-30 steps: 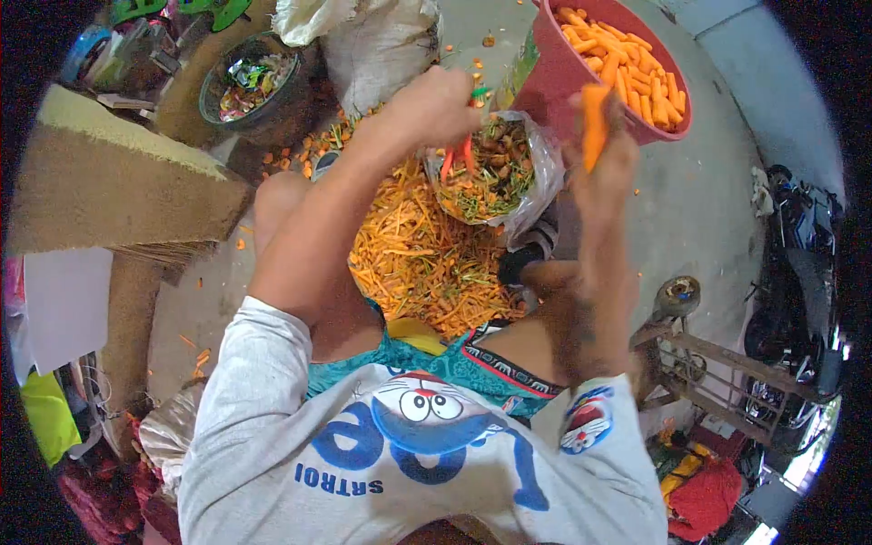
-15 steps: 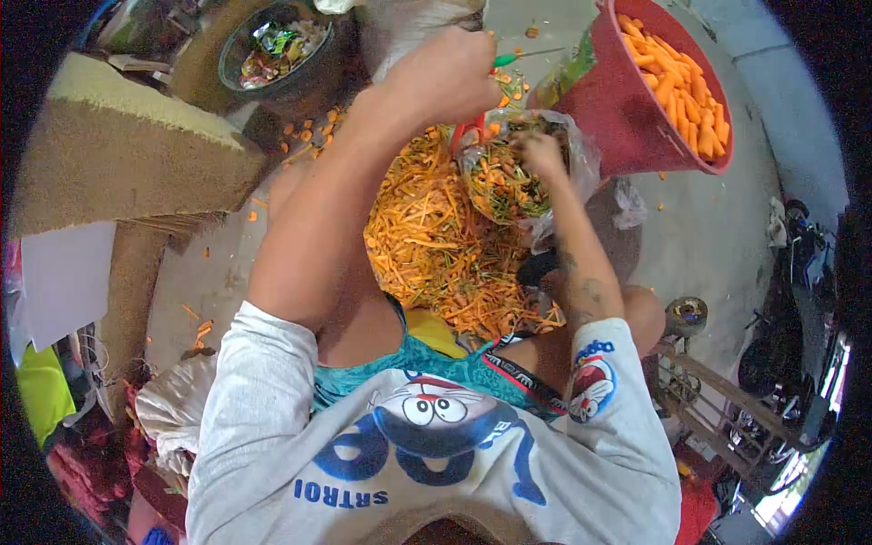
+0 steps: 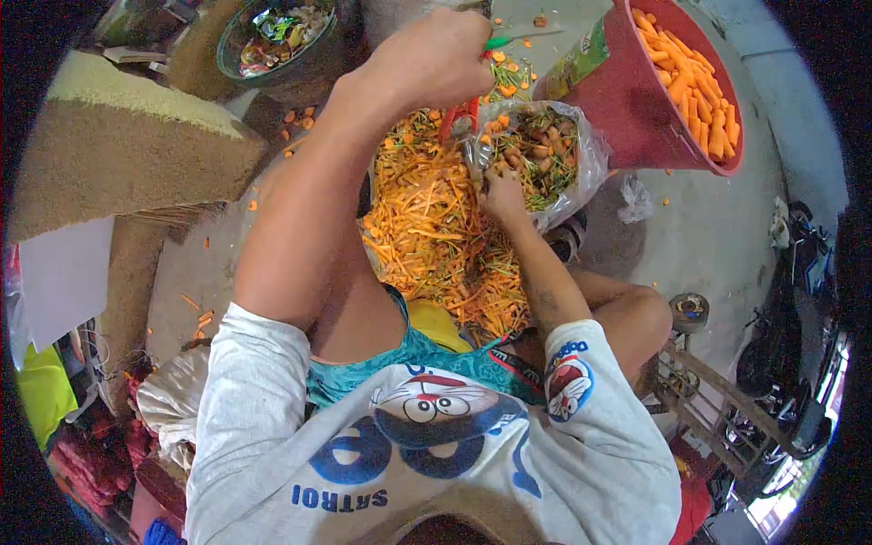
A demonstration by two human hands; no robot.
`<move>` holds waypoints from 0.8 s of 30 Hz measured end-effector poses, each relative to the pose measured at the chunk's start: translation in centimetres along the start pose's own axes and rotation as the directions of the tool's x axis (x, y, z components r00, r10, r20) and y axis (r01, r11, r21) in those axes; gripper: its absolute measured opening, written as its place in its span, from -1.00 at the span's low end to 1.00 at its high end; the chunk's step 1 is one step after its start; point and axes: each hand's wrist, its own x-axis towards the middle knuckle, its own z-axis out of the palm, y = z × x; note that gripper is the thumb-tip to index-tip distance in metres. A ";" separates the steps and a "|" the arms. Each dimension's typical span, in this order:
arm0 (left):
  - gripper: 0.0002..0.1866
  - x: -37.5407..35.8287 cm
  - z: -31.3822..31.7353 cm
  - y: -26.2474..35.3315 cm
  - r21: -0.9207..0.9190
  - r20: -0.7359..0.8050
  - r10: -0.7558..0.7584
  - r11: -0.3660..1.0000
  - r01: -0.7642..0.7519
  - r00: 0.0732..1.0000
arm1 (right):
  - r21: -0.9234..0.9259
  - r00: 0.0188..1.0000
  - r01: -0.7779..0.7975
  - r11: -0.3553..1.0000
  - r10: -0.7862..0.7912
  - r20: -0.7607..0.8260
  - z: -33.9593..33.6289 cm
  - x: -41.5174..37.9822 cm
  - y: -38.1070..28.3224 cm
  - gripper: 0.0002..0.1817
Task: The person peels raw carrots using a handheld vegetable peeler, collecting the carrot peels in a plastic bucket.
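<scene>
My left hand is raised and closed around a knife with a green handle; its thin blade points right. My right hand reaches to the near left edge of a clear plastic bag. Its fingers are curled, and what they hold, if anything, is hidden. Inside the bag lie small unpeeled carrots with green stalk bits. A large heap of orange carrot peelings mixed with green trimmings spreads between my legs. A red plastic piece stands between the heap and the bag.
At the upper right a tilted red bucket holds many peeled carrots. A dark tub with wrappers stands at the upper left. A foam-like block lies left, a metal-framed cart right. Carrot scraps dot the floor.
My right hand has moved from the middle of the bag left and nearer to me, to the bag's edge. My left hand stays raised with the knife, whose blade now shows more clearly.
</scene>
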 end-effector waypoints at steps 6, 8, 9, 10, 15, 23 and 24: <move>-0.74 -1.0 0.5 -0.1 -0.035 -0.036 0.047 0.998 -0.048 0.998 | 0.100 0.993 -0.040 0.994 0.028 0.116 -4.9 -4.1 0.4 -0.36; -0.74 -1.0 0.2 -0.2 -0.025 0.002 0.027 0.999 -0.027 1.000 | 0.112 0.983 -0.086 0.990 0.066 0.174 -6.0 -5.1 0.0 -0.40; -0.75 -1.0 0.1 -0.2 -0.012 0.036 0.002 1.000 -0.002 0.999 | 0.112 0.953 -0.017 0.994 -0.018 0.302 -6.1 -5.6 -0.3 -0.45; -0.75 -1.0 -0.1 -0.3 -0.014 0.035 0.005 1.000 -0.004 0.999 | 0.121 0.900 0.053 0.991 -0.100 0.424 -6.9 -6.0 -1.1 -0.49; -0.72 -1.2 -1.1 -0.1 -0.030 0.033 0.010 1.000 -0.009 0.999 | 0.202 0.834 0.026 0.979 -0.133 0.535 -8.8 -4.0 0.2 -0.55; -0.66 -0.5 -3.0 0.2 -0.079 0.255 -0.105 0.989 0.128 0.961 | 0.282 0.994 0.030 0.959 -0.059 0.094 -2.0 4.4 5.0 -0.54; -0.69 -0.5 -2.8 0.1 -0.085 0.177 -0.107 0.989 0.123 0.978 | 0.285 0.993 0.034 0.958 -0.064 0.096 -1.3 4.9 4.6 -0.54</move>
